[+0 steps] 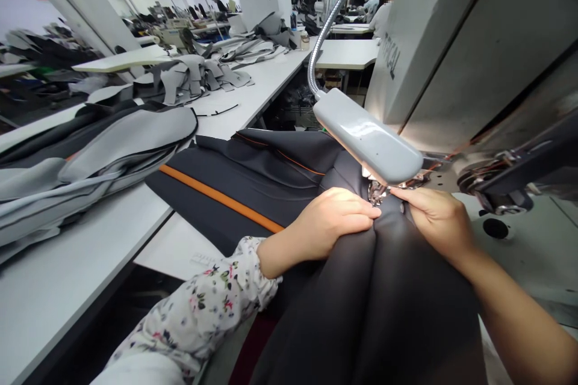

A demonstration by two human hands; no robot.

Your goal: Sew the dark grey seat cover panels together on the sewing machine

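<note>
A dark grey fabric piece (280, 174) with an orange stripe (217, 195) lies across the sewing table and folds up toward me. My left hand (332, 219) is closed, its fingers pressed together on a fold of this fabric just in front of the presser foot (376, 191). My right hand (436, 216) pinches the same fabric from the right side, fingertips close to the foot. The grey sewing machine (456, 54) rises over both hands at the right.
A gooseneck lamp (368, 141) hangs just above my hands. Stacked grey and black fabric pieces (90, 156) lie on the white table (67, 271) at left. More tables with cut pieces stretch behind, and a person sits far back near the top right.
</note>
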